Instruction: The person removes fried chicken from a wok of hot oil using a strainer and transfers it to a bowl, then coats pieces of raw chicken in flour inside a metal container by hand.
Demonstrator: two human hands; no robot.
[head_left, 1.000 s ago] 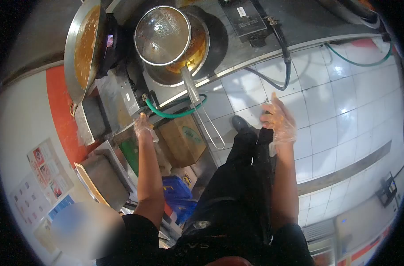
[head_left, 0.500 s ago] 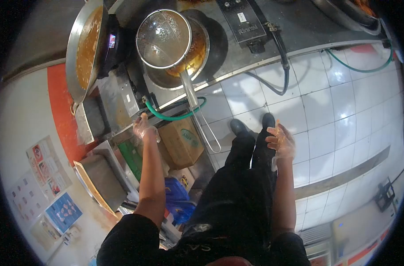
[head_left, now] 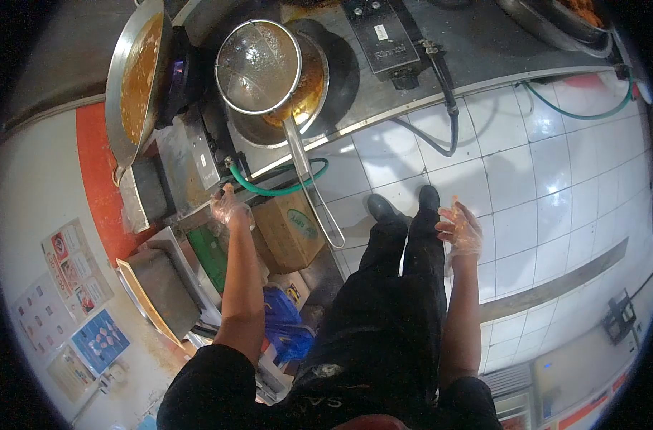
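Observation:
My left hand [head_left: 229, 206], in a clear plastic glove, has its fingers closed on the black knob [head_left: 222, 190] at the front of the stove's control box [head_left: 199, 154]. My right hand [head_left: 461, 228], gloved too and smeared with something orange, is held above the tiled floor with its fingers apart and nothing in them. Ahead, a round mesh strainer [head_left: 258, 66] lies across a pan of oil [head_left: 313, 89], its long handle [head_left: 298, 150] pointing toward me. A large wok [head_left: 136, 79] with orange-brown liquid stands at the left.
A green hose [head_left: 269, 192] curves beside the knob. Below it sit a cardboard box [head_left: 289, 233] and a blue plastic bag [head_left: 285, 326]. Another control box [head_left: 383, 36] with a dark hose [head_left: 448, 93] is on the counter. A large pan [head_left: 555, 29] stands at the upper right.
My right hand has come down and back toward me. My left hand has stayed by the knob. The view has shifted slightly, and a blurred patch at the lower left is gone.

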